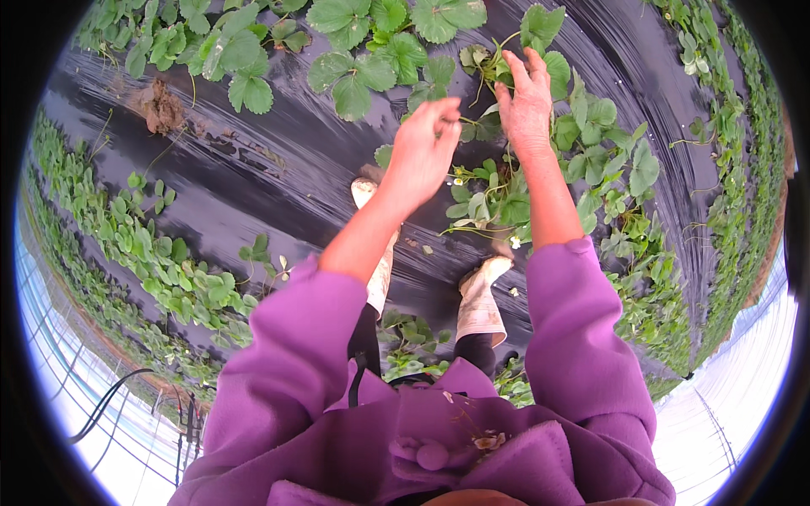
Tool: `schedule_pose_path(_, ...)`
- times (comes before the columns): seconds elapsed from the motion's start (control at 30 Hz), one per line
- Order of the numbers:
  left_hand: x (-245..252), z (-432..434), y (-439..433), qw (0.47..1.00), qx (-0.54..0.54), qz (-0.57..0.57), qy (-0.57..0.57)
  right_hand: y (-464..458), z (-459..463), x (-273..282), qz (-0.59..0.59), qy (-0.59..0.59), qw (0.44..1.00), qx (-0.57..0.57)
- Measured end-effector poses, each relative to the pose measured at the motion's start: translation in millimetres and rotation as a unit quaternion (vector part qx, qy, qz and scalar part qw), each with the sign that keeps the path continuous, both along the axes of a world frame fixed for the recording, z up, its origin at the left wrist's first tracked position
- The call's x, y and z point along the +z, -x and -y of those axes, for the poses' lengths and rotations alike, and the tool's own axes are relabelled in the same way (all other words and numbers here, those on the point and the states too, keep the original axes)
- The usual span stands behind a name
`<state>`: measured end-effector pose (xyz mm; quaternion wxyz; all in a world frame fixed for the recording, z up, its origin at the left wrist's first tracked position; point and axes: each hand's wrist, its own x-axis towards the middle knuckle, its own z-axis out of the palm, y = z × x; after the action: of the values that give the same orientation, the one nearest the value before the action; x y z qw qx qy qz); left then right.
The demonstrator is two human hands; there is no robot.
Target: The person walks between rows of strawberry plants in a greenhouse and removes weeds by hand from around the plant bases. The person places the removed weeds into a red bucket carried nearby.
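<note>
Strawberry plants grow through black plastic mulch before me. My right hand reaches into the leaves of one strawberry plant at the upper right, its fingers parted around or beside the leaves and stems; whether it grips any is hidden. Just left of it, my left hand hovers slightly blurred over the mulch, thumb and fingers curled close together near a thin stem. Whether something small is between those fingers cannot be told. White strawberry flowers and more leaves lie below the hands.
My two muddy, pale boots stand on the mulch between plant rows. A clump of brown soil or dried matter lies at the upper left. Further strawberry rows run along both sides, with a greenhouse frame at the lower left.
</note>
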<state>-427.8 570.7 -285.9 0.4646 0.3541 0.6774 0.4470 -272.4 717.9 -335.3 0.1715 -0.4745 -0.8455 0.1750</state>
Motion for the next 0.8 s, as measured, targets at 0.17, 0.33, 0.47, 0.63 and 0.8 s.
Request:
schedule_pose_path(0.17, -66.7, -108.0, -13.0, 0.862, 0.107, 0.447, 0.214, -4.6, 3.3, 12.0, -0.059, 0.103, 0.991, -0.058)
schedule_pose_path(0.33, -113.4, -123.7, -34.5, 0.868, 0.191, 0.418, 0.187, -25.5, 19.6, 19.6, -0.062, 0.133, 0.987, -0.068)
schedule_pose_path(0.47, -137.6, -130.8, -41.6, 0.958, 0.240, 0.118, 0.105, -34.8, 27.7, 22.7, -0.062, 0.150, 0.985, -0.060)
schedule_pose_path(0.63, -128.9, -152.0, -21.1, 0.969, 0.196, 0.023, 0.149, -40.9, 34.7, 30.2, -0.124, 0.199, 0.968, -0.084)
schedule_pose_path(0.8, -58.0, -184.4, 19.8, 0.966, 0.202, 0.160, 0.016, -49.2, 47.5, 49.3, -0.165, 0.230, 0.951, -0.123)
